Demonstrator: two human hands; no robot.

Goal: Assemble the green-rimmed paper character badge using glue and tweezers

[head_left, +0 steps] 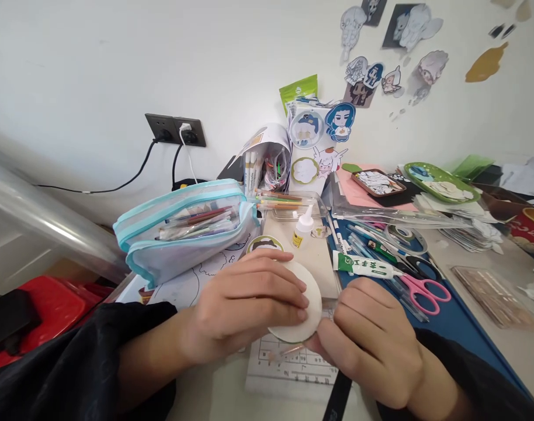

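My left hand (253, 298) is closed around a round white disc (313, 298), its fingers lying over the face and the thumb out of sight behind. My right hand (367, 339) is curled, with thumb and forefinger pinched at the disc's lower right rim. A green edge shows along the underside of the disc. Below the hands lies a printed sheet (288, 371) with a thin brush-like stick (287, 351) over it. A black strip (338, 394) comes out from beneath my right hand; whether it is held is hidden.
Beyond the disc stand a small white glue bottle (302, 228) and a mesh pencil case (192, 234). To the right lie a glue tube (363, 266), pink scissors (427, 292), a tape roll (409, 238) and several pens. Farther back are a green tray (462, 193) and a box with stickers (313, 175).
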